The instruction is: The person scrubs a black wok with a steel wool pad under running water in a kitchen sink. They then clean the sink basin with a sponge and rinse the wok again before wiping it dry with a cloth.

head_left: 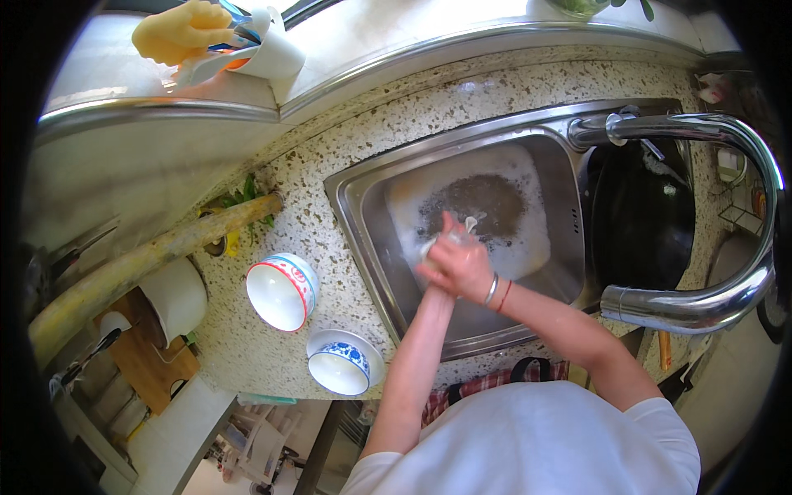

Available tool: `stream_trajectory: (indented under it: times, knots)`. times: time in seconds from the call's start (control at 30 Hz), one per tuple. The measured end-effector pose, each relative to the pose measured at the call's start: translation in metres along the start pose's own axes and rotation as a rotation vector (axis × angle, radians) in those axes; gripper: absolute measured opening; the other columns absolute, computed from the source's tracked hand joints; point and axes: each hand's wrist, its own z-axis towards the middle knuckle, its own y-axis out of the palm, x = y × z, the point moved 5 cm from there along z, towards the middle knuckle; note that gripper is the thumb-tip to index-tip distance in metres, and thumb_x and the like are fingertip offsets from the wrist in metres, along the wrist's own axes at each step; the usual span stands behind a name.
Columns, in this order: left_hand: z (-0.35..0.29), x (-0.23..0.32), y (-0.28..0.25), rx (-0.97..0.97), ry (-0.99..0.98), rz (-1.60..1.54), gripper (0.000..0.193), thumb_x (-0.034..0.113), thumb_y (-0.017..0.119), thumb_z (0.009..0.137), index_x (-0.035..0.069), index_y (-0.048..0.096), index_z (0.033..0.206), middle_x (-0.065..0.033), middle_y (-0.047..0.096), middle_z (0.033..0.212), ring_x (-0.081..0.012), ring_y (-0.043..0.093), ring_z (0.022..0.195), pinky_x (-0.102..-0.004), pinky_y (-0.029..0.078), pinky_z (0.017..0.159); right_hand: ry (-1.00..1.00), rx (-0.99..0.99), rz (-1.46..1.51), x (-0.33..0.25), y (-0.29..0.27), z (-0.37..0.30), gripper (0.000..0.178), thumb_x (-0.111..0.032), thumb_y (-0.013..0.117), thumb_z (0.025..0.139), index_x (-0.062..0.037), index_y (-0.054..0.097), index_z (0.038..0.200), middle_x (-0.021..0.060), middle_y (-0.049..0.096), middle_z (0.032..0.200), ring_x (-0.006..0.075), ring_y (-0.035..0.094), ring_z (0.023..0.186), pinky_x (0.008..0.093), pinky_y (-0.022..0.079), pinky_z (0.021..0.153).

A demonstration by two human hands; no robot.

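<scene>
Over the soapy water (487,198) in the steel sink (569,289), my two hands are pressed together, blurred by motion. My right hand (472,266), with a silver bangle and a red cord at its wrist, is closed over my left one, its fingers curled. My left hand (434,256) is mostly hidden beneath it. A small whitish thing (470,223) shows at the fingers, perhaps cloth or foam; its kind cannot be made out. White foam rings a grey-brown patch of water below the hands.
A chrome faucet (693,309) arches over the right side, above a dark pan (639,223). Left of the sink stand a red-rimmed bowl (277,295) and a blue-and-white bowl (340,370). A pipe (157,256) slants across the left; a utensil cup (276,54) is on the sill.
</scene>
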Motion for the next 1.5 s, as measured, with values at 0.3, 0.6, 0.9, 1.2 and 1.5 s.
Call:
stream_trajectory:
  times: [0.3,0.6,0.9,1.2,1.5]
  knots:
    - [-0.004,0.02,-0.028,0.586,0.167,0.674,0.042,0.047,0.054,0.093,0.005,0.058,0.096,-0.0034,0.058,0.092,-0.0114,0.054,0.078,-0.0252,0.045,0.07,0.566,-0.104,-0.132,0.143,0.042,-0.074,0.019,-0.029,0.062,0.083,-0.0117,0.062,0.092,0.0114,0.061,0.098,0.0324,0.058,0.095,0.0449,0.05,0.071]
    - [-0.012,0.012,-0.085,0.667,0.045,1.036,0.048,0.024,0.074,0.081,0.002,0.055,0.12,-0.0104,0.06,0.114,-0.018,0.057,0.104,-0.0303,0.045,0.089,0.912,-0.418,0.134,0.163,0.07,-0.135,0.043,-0.004,0.058,0.076,-0.0083,0.052,0.118,0.0165,0.063,0.094,0.0282,0.063,0.077,0.04,0.053,0.07]
    - [-0.001,0.017,-0.045,0.537,0.193,1.425,0.033,0.03,0.064,0.089,0.008,0.062,0.113,-0.0058,0.066,0.096,-0.0175,0.062,0.095,-0.0283,0.048,0.084,0.603,-0.009,0.007,0.179,0.058,-0.09,0.042,-0.003,0.06,0.08,-0.001,0.05,0.12,0.0251,0.061,0.106,0.0416,0.059,0.095,0.0421,0.048,0.083]
    - [-0.007,0.015,-0.08,0.586,0.23,0.658,0.025,0.025,0.068,0.086,0.012,0.062,0.106,-0.0023,0.062,0.088,-0.0136,0.06,0.081,-0.0329,0.051,0.058,0.954,-0.112,0.937,0.085,0.005,-0.035,0.05,-0.02,0.069,0.085,0.0,0.051,0.126,0.008,0.065,0.091,0.0144,0.059,0.075,0.0274,0.048,0.068]
    - [-0.036,-0.007,-0.046,0.483,-0.055,0.417,0.041,0.01,0.062,0.087,0.016,0.047,0.125,-0.0082,0.061,0.109,-0.0221,0.062,0.091,-0.0347,0.048,0.069,0.629,0.102,0.403,0.118,-0.013,-0.083,0.032,-0.031,0.066,0.085,-0.0011,0.061,0.095,0.0086,0.065,0.081,0.022,0.063,0.072,0.0405,0.05,0.066]
